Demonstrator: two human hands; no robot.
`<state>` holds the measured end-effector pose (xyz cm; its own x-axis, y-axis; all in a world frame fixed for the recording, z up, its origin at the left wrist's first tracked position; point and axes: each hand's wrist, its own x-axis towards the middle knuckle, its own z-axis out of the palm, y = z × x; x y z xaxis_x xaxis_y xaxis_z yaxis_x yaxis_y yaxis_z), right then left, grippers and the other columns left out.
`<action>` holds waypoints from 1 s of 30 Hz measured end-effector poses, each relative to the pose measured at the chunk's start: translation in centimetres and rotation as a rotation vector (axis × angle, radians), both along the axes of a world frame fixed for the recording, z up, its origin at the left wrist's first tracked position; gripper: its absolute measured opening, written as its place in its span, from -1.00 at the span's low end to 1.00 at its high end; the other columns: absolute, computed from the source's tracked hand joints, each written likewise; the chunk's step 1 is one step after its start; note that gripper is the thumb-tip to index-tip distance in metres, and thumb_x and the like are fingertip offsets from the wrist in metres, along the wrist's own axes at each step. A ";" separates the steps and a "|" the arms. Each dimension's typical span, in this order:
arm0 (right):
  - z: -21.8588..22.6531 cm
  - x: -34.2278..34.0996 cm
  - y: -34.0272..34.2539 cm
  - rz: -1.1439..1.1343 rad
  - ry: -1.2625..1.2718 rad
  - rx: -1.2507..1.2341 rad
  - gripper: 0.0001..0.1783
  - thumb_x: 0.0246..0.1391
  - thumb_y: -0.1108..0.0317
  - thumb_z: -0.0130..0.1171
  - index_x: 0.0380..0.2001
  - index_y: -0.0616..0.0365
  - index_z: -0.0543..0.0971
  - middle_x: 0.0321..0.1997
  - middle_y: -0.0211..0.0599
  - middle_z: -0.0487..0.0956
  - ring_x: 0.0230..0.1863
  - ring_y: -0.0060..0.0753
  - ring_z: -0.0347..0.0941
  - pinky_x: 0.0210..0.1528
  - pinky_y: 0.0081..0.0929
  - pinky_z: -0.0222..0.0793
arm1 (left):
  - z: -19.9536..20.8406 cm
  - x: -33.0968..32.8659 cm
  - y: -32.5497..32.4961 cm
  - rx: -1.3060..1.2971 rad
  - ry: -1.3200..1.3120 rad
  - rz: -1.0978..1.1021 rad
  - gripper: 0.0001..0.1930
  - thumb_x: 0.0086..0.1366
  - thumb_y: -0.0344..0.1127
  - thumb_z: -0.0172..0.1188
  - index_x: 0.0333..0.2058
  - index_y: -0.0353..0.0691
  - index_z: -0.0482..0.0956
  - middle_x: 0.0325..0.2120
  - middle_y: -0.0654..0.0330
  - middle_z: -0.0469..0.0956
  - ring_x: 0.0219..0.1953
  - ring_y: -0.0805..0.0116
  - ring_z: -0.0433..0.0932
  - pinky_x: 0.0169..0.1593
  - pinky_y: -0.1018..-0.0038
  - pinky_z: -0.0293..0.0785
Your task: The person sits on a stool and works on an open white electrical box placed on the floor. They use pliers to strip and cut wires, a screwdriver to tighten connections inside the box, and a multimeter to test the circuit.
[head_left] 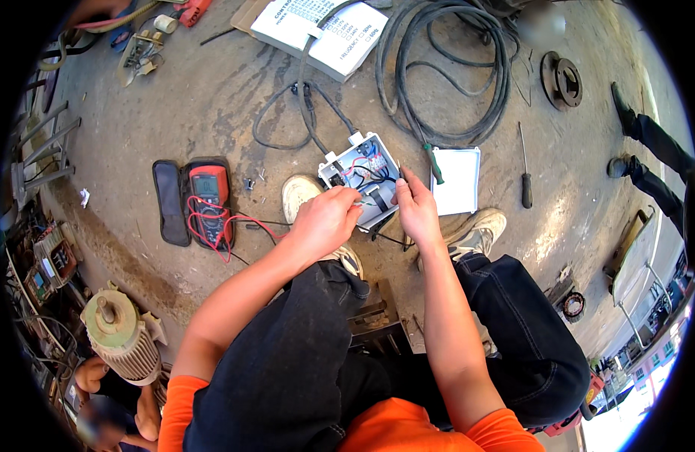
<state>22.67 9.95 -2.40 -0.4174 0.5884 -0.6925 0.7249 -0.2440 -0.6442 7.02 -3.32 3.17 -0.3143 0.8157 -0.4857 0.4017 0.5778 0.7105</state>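
Observation:
A grey electrical control box (378,215) lies open on the floor between my shoes, with coloured wires (374,172) and a dark cylindrical part inside. My left hand (326,220) is closed at its lower left edge, fingertips pinched by a thin wire; what they grip is too small to make out. At the right edge, my right hand (417,209) is closed too, and a thin dark tip shows above its fingers. The white box cover (456,181) rests to the right, with a green-handled screwdriver (435,164) at its upper left corner.
A red multimeter (207,197) with red leads lies left in its dark case. Beyond the box are coiled black cable (396,83) and a white carton (317,38). Another screwdriver (526,188) lies right. An electric motor (121,339) stands lower left near a person; another person's legs (656,151) show right.

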 end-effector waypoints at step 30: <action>0.5 -0.8 0.9 0.147 -0.079 -0.010 -0.61 0.21 0.35 0.16 0.08 0.21 0.59 -0.27 0.09 0.70 -0.20 0.01 0.67 -0.09 -0.22 0.52 | -2.7 2.4 0.1 0.000 0.243 -0.332 -0.88 0.27 -0.33 0.21 -0.23 -0.18 0.57 -0.50 0.11 0.51 -0.51 -0.01 0.63 -0.46 0.12 0.58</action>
